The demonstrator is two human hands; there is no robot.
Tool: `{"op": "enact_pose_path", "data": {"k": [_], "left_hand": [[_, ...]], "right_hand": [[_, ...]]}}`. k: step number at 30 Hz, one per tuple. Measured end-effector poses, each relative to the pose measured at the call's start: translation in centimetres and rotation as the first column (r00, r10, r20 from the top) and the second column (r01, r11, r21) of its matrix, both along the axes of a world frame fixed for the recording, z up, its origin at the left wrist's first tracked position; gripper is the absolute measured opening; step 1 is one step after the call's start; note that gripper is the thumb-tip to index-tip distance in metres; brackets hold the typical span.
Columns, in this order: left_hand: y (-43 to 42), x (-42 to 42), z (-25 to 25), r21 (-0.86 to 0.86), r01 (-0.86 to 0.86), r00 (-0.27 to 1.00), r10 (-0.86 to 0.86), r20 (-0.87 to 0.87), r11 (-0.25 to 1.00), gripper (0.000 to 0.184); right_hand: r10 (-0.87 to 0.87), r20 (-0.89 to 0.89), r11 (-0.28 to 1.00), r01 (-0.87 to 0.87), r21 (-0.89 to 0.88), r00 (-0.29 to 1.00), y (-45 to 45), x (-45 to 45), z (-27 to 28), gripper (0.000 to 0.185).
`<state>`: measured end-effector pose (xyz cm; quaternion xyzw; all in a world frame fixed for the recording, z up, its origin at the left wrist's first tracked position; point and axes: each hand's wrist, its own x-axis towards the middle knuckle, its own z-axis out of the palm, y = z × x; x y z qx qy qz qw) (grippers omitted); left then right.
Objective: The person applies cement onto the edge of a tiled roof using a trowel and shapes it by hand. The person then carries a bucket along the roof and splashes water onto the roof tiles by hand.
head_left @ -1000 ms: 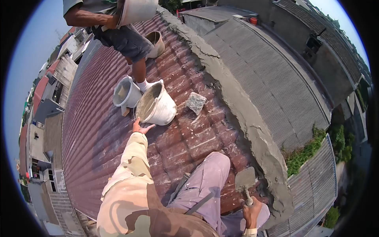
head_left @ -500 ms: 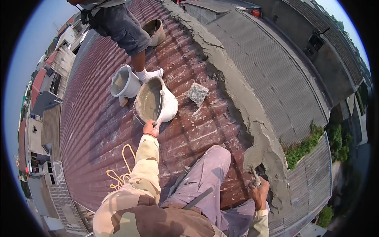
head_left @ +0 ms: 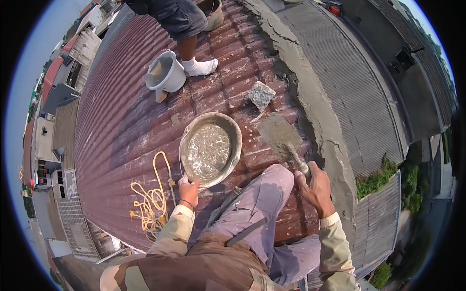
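Observation:
My left hand (head_left: 188, 190) grips the near rim of a bucket (head_left: 235, 140), whose opening faces me and shows wet grey mortar (head_left: 209, 150) inside. The fingers of my right hand (head_left: 315, 189) are wrapped round the handle of a trowel (head_left: 280, 135). Its mortar-smeared blade is over the red roof, between the bucket and the ridge. A band of grey mortar (head_left: 318, 109) runs along the ridge to the right. Beyond the bucket lies a rough grey block (head_left: 260, 95).
Another person's leg (head_left: 187, 47) and socked foot stand beside a white bucket (head_left: 167, 72). A further bucket (head_left: 213, 17) is at the top. Yellow rope (head_left: 154, 203) lies left of my left hand on the corrugated roof (head_left: 116, 145). Beyond the ridge is a grey roof (head_left: 349, 87).
The bucket under my left hand has come closer and its opening now faces me. My right hand has lifted the trowel away from the ridge, up and to the left.

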<state>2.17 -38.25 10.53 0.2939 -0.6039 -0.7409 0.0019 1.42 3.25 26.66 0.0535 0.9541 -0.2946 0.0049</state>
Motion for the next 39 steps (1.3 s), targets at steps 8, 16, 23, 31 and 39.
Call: {"op": "enact_pose_path", "data": {"k": [8, 16, 23, 31, 39], "left_hand": [[1.6, -1.6, 3.1, -0.661, 0.35, 0.929, -0.335, 0.155, 0.664, 0.051], [-4.6, -1.2, -0.5, -0.377, 0.402, 0.912, -0.403, 0.078, 0.835, 0.059], [-5.5, -1.0, -1.5, -0.612, 0.441, 0.886, -0.428, 0.179, 0.656, 0.062], [-2.4, -2.0, 4.1, -0.069, 0.374, 0.906, -0.348, 0.242, 0.925, 0.057], [0.0, -2.4, 5.5, -0.113, 0.438, 0.898, -0.427, 0.111, 0.892, 0.059]], "right_hand": [[0.535, 0.084, 0.763, -0.524, 0.379, 0.841, -7.0, -12.0, 1.8, 0.023], [0.519, 0.16, 0.743, -0.536, 0.401, 0.84, -6.3, -13.0, -4.7, 0.025], [0.551, 0.24, 0.709, -0.6, 0.371, 0.799, -9.9, -12.2, -9.3, 0.018], [0.582, 0.315, 0.776, -0.628, 0.062, 0.75, -14.0, -7.4, -11.2, 0.023], [0.49, 0.4, 0.853, -0.521, -0.035, 0.775, -15.9, -5.6, -9.8, 0.022]]}}
